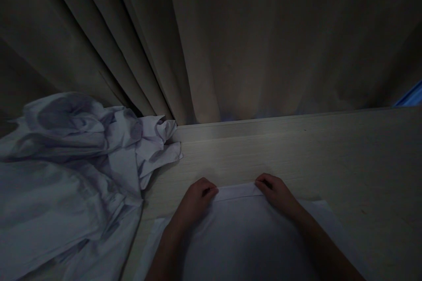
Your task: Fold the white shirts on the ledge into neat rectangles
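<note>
A white garment that looks like a shirt (244,232) lies spread flat on the pale surface at the bottom centre, running out of view below. Its narrow folded band, like a collar (237,191), is stretched between my two hands. My left hand (201,193) is closed, thumb and fingers pinching the band's left end. At the right end, my right hand (272,189) pinches the band in the same way. My forearms cover parts of the garment's sides.
A crumpled heap of white garments (75,184) fills the left side. Beige-brown curtains (237,44) hang behind the pale wood-look surface (346,162). Something blue (410,96) shows at the far right edge. The light is dim.
</note>
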Demonstrator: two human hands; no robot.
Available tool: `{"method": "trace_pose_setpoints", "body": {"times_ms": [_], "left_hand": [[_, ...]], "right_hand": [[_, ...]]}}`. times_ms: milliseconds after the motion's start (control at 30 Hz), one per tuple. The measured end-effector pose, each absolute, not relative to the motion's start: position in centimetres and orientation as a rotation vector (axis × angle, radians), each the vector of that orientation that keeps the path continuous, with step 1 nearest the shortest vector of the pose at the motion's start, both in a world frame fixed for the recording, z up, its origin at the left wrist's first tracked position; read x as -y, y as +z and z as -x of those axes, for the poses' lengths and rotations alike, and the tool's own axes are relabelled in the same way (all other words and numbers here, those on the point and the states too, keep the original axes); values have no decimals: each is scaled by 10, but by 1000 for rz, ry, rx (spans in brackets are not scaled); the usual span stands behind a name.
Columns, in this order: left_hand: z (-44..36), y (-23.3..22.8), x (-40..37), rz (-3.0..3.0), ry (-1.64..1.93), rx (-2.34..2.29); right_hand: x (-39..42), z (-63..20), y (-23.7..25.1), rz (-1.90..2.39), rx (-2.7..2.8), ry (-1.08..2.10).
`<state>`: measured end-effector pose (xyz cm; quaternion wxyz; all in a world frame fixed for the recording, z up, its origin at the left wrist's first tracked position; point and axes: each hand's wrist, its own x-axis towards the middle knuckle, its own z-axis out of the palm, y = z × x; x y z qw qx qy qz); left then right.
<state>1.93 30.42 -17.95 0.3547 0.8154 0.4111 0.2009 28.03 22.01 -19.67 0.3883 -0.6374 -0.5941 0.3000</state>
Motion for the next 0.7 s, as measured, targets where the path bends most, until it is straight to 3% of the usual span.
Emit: {"method": "trace_pose_setpoints", "body": {"times_ms": [700], "left_hand": [[-13,-173,-304,-2049,393,-1193]], "right_hand": [[-226,-279,-207,1713,1700,541]]}}
